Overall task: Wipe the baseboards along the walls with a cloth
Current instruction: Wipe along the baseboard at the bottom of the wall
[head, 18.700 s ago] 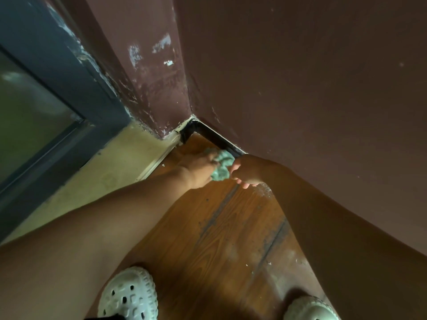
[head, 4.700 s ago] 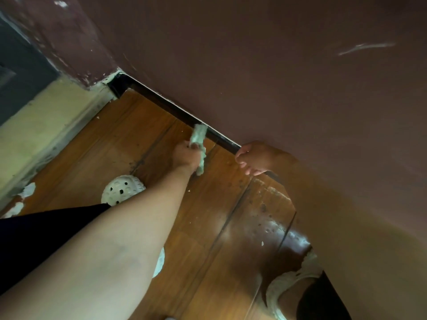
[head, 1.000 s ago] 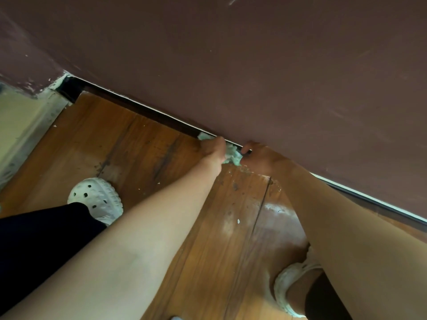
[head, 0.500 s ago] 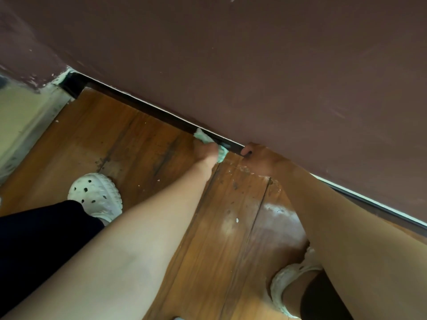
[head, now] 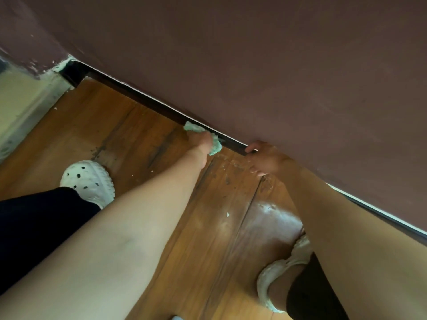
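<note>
My left hand (head: pixel 199 142) grips the green cloth (head: pixel 216 146), pressing it against the dark baseboard (head: pixel 138 98) at the floor's (head: pixel 138 144) wall edge. My right hand (head: pixel 265 158) rests loosely just beside it, holding nothing.

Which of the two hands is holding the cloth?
The left hand: it grips the green cloth against the dark baseboard. The right hand has no cloth, only touching the baseboard.

there was only one camera, worn on the person's head. it looked forward and down, tipped a bit sideways, at the wood floor (head: pixel 143 135) where it met the brown wall (head: pixel 254 65). it was close to the floor's edge, so the baseboard (head: pixel 150 105) ran slanted across the middle, from upper left to lower right.
</note>
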`<state>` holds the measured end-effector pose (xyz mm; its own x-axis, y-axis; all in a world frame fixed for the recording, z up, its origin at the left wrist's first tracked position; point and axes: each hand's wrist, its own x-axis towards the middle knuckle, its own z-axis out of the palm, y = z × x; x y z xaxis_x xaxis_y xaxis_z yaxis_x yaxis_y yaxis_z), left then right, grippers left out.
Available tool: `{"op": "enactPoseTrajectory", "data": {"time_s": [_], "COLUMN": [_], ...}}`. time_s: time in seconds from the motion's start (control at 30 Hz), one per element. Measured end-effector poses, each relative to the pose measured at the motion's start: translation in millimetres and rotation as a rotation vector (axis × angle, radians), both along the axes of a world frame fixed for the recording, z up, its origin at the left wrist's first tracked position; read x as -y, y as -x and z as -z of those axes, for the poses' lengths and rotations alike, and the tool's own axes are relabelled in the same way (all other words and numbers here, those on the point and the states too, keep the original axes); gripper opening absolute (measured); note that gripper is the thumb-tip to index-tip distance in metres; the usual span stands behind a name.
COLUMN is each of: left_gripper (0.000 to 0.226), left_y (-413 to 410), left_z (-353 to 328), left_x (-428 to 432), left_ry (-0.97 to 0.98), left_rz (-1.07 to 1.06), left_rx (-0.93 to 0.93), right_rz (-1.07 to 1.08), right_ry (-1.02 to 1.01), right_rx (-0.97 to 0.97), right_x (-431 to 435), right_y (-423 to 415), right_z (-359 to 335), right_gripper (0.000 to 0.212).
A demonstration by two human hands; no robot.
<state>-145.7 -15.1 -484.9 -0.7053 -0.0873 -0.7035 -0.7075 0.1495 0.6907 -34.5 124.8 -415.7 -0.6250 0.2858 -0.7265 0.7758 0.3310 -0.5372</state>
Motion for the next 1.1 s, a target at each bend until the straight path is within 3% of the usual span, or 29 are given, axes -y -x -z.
{"op": "enactPoseTrajectory", "data": {"time_s": [0.17, 0.3, 0.43, 0.57, 0.77, 0.83, 0.93, 1.1], "left_gripper": [0.063, 0.06, 0.068, 0.061, 0.049, 0.041, 0.041, 0.046], "left_y": [-48.5, -46.7, -34.3, -41.8, -75.4, -87.2, -100.4, -103.6], "left_z": [4.2, -3.2, -16.6, -37.7, -106.7, -129.2, -151.2, -163.1], "left_x": [-26.0, -20.7, -8.2, -3.3, 10.7, 22.7, 31.5, 31.3], "left_ry": [0.143, 0.045, -0.006, 0.044, 0.143, 0.23, 0.233, 0.025], "left_rz": [0.37, 0.213, 0.045, 0.209, 0.4, 0.496, 0.461, 0.465], "left_rx": [-0.022, -0.061, -0.074, -0.127, -0.222, -0.27, -0.278, -0.201], "right_rz": [0.149, 0.141, -0.07, -0.304, -0.507, -0.522, -0.497, -0.394], "right_ry": [0.102, 0.112, 0.006, -0.044, -0.272, -0.332, -0.379, -0.333], "right_rx": [-0.04, -0.055, -0.03, -0.042, -0.116, -0.135, -0.155, -0.245], "right_x": [-8.9, -14.8, 0.4, 32.6, 33.2, 29.8, 30.5, 47.5], "right_y": [-7.3, -14.5, -19.0, -27.6, -47.6, -58.5, -69.4, -76.7], "right_z": [-9.0, -17.8, -30.7, -49.1, -90.3, -104.9, -126.2, -143.9], "right_gripper": [0.024, 0.019, 0.025, 0.028, 0.032, 0.033, 0.037, 0.031]}}
